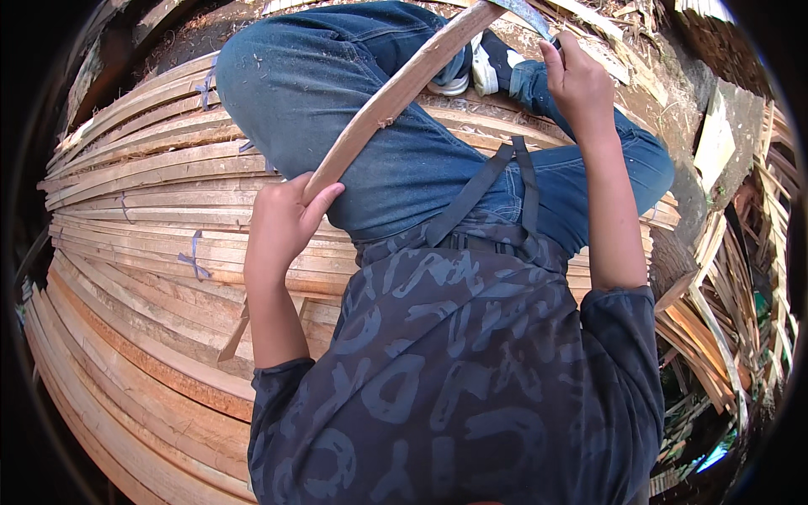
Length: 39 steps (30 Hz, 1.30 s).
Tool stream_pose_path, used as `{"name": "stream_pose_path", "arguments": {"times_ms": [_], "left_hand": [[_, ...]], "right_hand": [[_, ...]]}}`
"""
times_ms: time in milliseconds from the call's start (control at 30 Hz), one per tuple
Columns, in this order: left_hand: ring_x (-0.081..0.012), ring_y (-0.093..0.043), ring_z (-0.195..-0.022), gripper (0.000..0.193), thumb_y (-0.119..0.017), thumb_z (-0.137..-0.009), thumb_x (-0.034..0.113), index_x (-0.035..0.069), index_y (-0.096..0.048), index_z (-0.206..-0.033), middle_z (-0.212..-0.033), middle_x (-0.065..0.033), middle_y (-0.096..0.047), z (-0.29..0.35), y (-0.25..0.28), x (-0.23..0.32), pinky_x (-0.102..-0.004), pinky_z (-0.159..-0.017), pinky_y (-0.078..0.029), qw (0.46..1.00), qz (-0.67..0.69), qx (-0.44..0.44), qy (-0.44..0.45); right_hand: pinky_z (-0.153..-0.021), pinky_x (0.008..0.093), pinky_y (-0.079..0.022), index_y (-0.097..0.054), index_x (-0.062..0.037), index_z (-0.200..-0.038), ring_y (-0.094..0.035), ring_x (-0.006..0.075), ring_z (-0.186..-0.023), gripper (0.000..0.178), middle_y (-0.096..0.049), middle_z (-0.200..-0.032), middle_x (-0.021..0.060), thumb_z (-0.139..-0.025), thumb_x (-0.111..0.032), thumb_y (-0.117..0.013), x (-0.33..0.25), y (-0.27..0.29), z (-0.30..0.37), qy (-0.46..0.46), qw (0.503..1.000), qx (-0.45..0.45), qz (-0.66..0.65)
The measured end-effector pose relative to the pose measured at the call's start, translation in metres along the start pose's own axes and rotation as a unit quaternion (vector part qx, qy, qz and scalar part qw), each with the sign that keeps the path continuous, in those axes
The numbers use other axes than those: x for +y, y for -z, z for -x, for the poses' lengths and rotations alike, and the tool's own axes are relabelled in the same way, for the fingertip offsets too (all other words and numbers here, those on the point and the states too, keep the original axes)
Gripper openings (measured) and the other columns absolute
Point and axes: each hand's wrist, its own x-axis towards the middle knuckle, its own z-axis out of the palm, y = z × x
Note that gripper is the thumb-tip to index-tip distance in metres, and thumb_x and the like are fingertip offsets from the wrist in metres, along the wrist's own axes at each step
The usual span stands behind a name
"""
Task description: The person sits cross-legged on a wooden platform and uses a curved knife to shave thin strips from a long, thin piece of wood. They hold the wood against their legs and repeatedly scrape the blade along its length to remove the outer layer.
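Observation:
My left hand (286, 217) is closed around a long wooden slat (402, 86), thumb along its top. The slat slants up and to the right over my jeans, and a thin curl of wood clings to its edge. A wooden end (235, 333) shows past my left forearm and seems to belong to the same slat. In my right hand (581, 91) is the dark handle of a large knife. The knife's wide grey blade (527, 13) lies at the slat's far end, by the top edge of the view; its tip is out of sight.
Under me and to my left lie stacked wooden slats (151, 374), some bundled with blue ties (195, 257). A cut log end (673, 273) sits at my right. Split wood strips (703, 353) and shavings litter the ground there and beyond my shoes (483, 69).

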Motion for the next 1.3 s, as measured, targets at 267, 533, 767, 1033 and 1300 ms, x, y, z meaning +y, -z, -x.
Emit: {"name": "stream_pose_path", "arguments": {"times_ms": [267, 533, 767, 1033, 1300], "left_hand": [[-0.0277, -0.052, -0.04, 0.043, -0.069, -0.086, 0.034, -0.005, -0.063, -0.068, -0.047, -0.0158, -0.05, -0.016, -0.002, 0.019, -0.0361, -0.044, -0.039, 1.0, -0.009, 0.02, -0.008], [-0.0199, -0.047, -0.038, 0.043, -0.072, -0.085, 0.03, -0.006, -0.061, -0.063, -0.045, -0.0137, -0.048, -0.021, -0.003, 0.026, -0.0342, -0.042, -0.037, 0.999, -0.002, 0.005, 0.046], [-0.0237, -0.045, -0.035, 0.046, -0.074, -0.083, 0.029, -0.005, -0.058, -0.057, -0.044, -0.0155, -0.046, -0.025, -0.003, 0.028, -0.0348, -0.041, -0.036, 0.998, -0.043, 0.015, 0.045], [-0.032, -0.048, -0.037, 0.049, -0.077, -0.079, 0.03, -0.004, -0.056, -0.052, -0.045, -0.0196, -0.047, -0.039, 0.001, 0.033, -0.0362, -0.04, -0.036, 0.995, -0.103, -0.007, 0.014], [-0.0313, -0.047, -0.036, 0.044, -0.079, -0.077, 0.025, -0.004, -0.056, -0.053, -0.044, -0.0187, -0.045, -0.038, -0.003, 0.011, -0.0355, -0.04, -0.035, 0.996, -0.093, -0.005, 0.006]], "right_hand": [[-0.05, 0.0447, -0.047, -0.057, -0.0096, -0.09, -0.062, 0.0351, -0.06, 0.027, -0.061, -0.063, 0.0131, -0.095, -0.036, -0.055, 0.02, -0.008, -0.024, 0.009, 0.998, 0.04, 0.052], [-0.05, 0.0431, -0.047, -0.058, -0.0066, -0.092, -0.062, 0.0338, -0.059, 0.027, -0.061, -0.063, 0.0123, -0.094, -0.034, -0.058, -0.026, -0.003, -0.005, -0.034, 0.99, -0.088, -0.106], [-0.053, 0.0457, -0.047, -0.057, -0.0048, -0.083, -0.061, 0.0377, -0.062, 0.022, -0.06, -0.065, 0.0174, -0.09, -0.025, -0.061, -0.009, -0.004, -0.022, -0.008, 0.994, -0.037, -0.103], [-0.049, 0.0445, -0.046, -0.055, -0.0054, -0.089, -0.061, 0.0383, -0.059, 0.028, -0.06, -0.061, 0.0162, -0.095, -0.033, -0.057, 0.021, -0.024, -0.003, -0.053, 0.992, -0.094, -0.064], [-0.043, 0.0395, -0.049, -0.051, -0.0087, -0.082, -0.062, 0.0319, -0.051, 0.03, -0.06, -0.062, 0.0112, -0.09, -0.036, -0.061, -0.023, -0.029, 0.013, 0.04, 0.985, -0.114, -0.125]]}}
